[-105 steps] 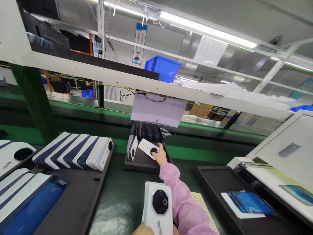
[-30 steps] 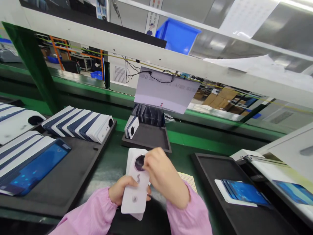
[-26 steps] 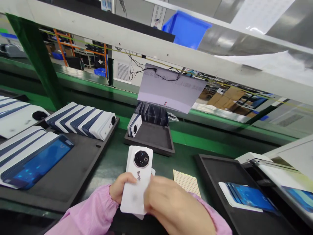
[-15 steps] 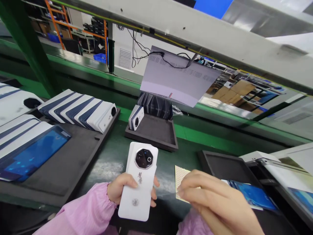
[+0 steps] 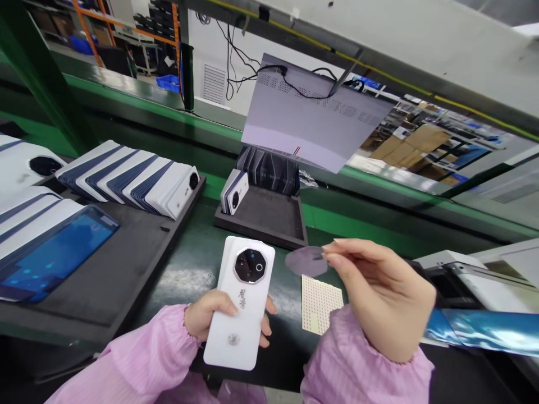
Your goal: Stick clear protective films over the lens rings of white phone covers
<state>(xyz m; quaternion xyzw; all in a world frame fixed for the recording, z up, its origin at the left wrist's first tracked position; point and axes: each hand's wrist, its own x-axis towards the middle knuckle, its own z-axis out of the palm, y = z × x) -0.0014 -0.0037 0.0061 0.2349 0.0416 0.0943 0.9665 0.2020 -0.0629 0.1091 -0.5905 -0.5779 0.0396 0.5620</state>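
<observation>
My left hand [image 5: 206, 320] grips a white phone [image 5: 242, 311] back side up, its dark octagonal camera ring [image 5: 250, 266] facing me. My right hand [image 5: 379, 294] is raised to the right of the phone, thumb and fingers pinched on a thin round translucent film [image 5: 306, 261]. The film hangs just right of the camera ring, above a small dotted yellow sheet [image 5: 319, 303] lying on the green bench. Both arms wear pink sleeves.
A dark tray [image 5: 263, 216] with a few upright white phones [image 5: 233, 193] stands behind the phone. To the left, a large dark tray [image 5: 126, 269] holds rows of leaning phones [image 5: 130, 179] and blue-screened ones [image 5: 54, 258]. Blue film [image 5: 484, 331] lies at right. A white panel [image 5: 311, 126] hangs overhead.
My right hand left the tray, came to the phone's camera, dropped to the dotted sheet, and now lifts a round film. The left hand keeps holding the phone.
</observation>
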